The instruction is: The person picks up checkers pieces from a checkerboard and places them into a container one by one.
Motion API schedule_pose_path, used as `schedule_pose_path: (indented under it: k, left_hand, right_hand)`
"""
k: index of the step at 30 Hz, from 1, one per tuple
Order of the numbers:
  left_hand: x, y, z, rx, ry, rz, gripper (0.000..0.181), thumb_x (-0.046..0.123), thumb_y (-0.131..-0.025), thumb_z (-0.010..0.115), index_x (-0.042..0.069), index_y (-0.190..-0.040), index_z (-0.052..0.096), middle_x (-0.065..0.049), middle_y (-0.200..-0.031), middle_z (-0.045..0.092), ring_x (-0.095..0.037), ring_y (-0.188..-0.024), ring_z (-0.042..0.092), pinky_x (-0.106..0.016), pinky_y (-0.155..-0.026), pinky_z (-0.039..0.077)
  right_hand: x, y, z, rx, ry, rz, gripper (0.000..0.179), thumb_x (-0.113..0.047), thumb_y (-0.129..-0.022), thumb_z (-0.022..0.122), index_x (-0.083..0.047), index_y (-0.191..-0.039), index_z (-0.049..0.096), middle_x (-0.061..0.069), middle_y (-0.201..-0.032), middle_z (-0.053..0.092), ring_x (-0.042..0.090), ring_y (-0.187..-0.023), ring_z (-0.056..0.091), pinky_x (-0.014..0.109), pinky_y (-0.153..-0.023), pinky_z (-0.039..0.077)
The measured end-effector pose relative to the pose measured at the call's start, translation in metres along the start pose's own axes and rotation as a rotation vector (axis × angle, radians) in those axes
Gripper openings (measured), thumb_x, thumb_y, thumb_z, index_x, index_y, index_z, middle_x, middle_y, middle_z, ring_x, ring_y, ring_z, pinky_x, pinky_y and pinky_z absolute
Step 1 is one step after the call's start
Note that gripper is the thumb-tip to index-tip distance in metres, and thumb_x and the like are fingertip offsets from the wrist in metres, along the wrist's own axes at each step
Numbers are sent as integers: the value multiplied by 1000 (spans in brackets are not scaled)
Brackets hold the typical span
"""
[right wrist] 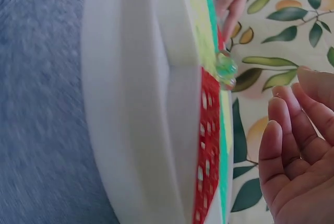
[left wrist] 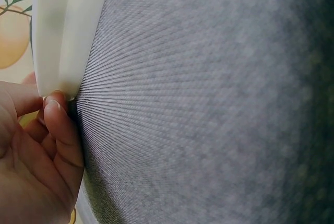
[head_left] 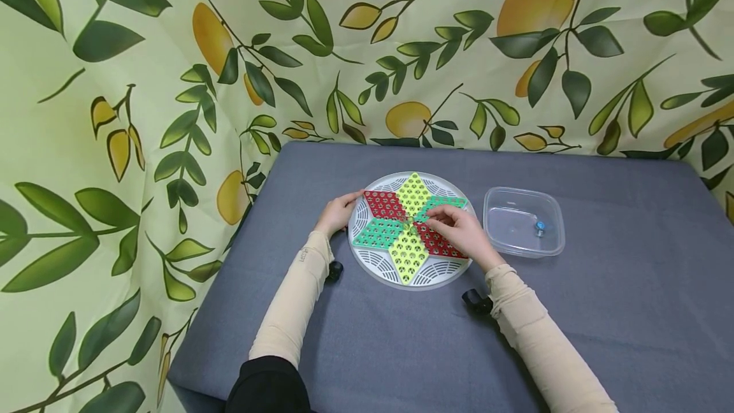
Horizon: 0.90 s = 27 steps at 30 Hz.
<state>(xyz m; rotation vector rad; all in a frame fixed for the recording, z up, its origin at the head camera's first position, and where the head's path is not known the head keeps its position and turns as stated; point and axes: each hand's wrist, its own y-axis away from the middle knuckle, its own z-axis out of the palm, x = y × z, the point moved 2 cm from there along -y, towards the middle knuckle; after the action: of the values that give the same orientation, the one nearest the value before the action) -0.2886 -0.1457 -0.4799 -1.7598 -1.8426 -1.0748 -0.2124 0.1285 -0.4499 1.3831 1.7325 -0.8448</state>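
A round white Chinese checkers board (head_left: 378, 264) with a star of yellow, red and green holed points lies on the table. Clear greenish marbles (right wrist: 226, 70) sit at its middle. My left hand (head_left: 337, 214) grips the board's left rim; in the left wrist view its curled fingers (left wrist: 61, 125) are right at the underside of the white rim (left wrist: 65, 36). Over the right side of the board hovers my right hand (head_left: 459, 231), fingers loosely bent near the middle. Nothing shows between its thumb and fingertips (right wrist: 272, 130) in the right wrist view.
To the right of the board stands a clear plastic container (head_left: 504, 244) with a blue marble (head_left: 539, 227) inside. Grey cloth (head_left: 625, 260) covers the table. Behind and to the left hangs a leaf-and-fruit patterned curtain (head_left: 321, 101).
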Motion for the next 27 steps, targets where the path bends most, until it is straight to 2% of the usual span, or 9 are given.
schedule_pose_path:
  k: [8, 20, 27]
  left_hand:
    - [-3, -3, 0, -9, -5, -1, 36, 35, -101, 38, 45, -134, 46, -3, -138, 52, -13, -47, 42, -27, -46, 43]
    - [-3, -2, 1, -15, 11, -1, 36, 34, -101, 39, 45, -134, 45, -4, -135, 53, -11, -44, 38, -26, -44, 41]
    - [-3, -2, 1, -2, 12, 11, 36, 31, -100, 39, 44, -133, 47, -6, -134, 54, -11, -45, 40, -28, -46, 43]
  right_hand:
    - [2, -6, 19, -54, 7, 21, 23, -24, -88, 66, -9, -105, 67, 8, -92, 71, 12, -80, 63, 27, -73, 48]
    - [10, -9, 28, -79, 78, 101, 19, -24, -88, 65, -13, -102, 68, 5, -93, 69, 13, -79, 60, 27, -71, 46]
    - [11, -10, 31, -72, 66, 136, 20, -23, -87, 66, -11, -103, 68, 7, -94, 69, 15, -82, 60, 27, -72, 47]
